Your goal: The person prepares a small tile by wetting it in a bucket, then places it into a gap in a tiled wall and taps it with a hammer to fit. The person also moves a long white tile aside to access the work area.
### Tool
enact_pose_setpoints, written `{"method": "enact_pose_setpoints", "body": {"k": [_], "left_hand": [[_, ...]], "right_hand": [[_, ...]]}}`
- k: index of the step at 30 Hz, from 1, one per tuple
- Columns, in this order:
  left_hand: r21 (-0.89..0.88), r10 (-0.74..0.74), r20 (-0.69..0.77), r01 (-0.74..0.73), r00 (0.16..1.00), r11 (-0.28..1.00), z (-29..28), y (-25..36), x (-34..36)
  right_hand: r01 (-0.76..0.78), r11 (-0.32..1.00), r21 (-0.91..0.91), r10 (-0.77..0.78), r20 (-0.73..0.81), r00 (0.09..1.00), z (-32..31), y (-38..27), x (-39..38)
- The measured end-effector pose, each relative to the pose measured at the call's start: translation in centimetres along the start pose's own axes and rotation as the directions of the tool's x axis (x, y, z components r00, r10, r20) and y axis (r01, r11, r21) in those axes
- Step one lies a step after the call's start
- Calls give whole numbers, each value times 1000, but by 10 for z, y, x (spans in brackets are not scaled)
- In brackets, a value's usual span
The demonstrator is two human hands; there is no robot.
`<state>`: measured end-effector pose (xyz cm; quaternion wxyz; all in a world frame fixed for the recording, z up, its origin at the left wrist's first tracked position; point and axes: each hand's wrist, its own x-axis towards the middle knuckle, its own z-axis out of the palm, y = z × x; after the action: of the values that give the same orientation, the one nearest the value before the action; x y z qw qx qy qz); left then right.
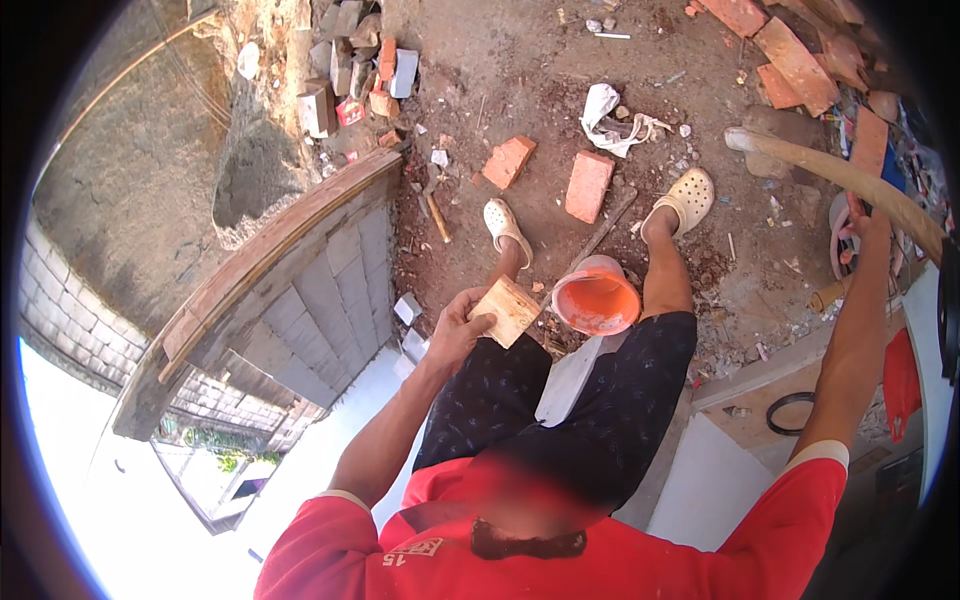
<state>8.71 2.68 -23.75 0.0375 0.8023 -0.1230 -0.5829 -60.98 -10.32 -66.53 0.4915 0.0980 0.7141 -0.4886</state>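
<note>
Dirt ground [455,65], rubble-strewn: one pale wooden block [511,312], gripped at its left edge by fingers of the left hand [462,325] near an orange bucket [612,293], judged light, stiff, best taken by its sides; right hand [870,224] beside wooden pole [830,165], grip cannot be told

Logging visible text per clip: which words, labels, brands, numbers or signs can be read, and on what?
Red shirt: a pale number and boxed emblem on the chest; printed characters not transcribed.
Small red item by the bricks: pale marks, too small to read.
Wooden block, bucket: no lettering visible.
</note>
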Motion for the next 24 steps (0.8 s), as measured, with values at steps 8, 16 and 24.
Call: {"method": "enact_pose_setpoints", "body": {"k": [8, 16, 24], "left_hand": [[-99, 42, -166, -59, 985, 993, -18, -22, 11], [-343, -24, -415, -132, 910, 930, -110, -81, 17], [-425, 35, -654, -406, 756, 809, -306, -241, 60]], "right_hand": [[-68, 995, -74, 64, -62, 996, -6, -45, 9], [-72, 995, -71, 52, -243, 969, -19, -100, -174], [400, 903, -158, -415, -79, 906, -22, -57, -496]]}}
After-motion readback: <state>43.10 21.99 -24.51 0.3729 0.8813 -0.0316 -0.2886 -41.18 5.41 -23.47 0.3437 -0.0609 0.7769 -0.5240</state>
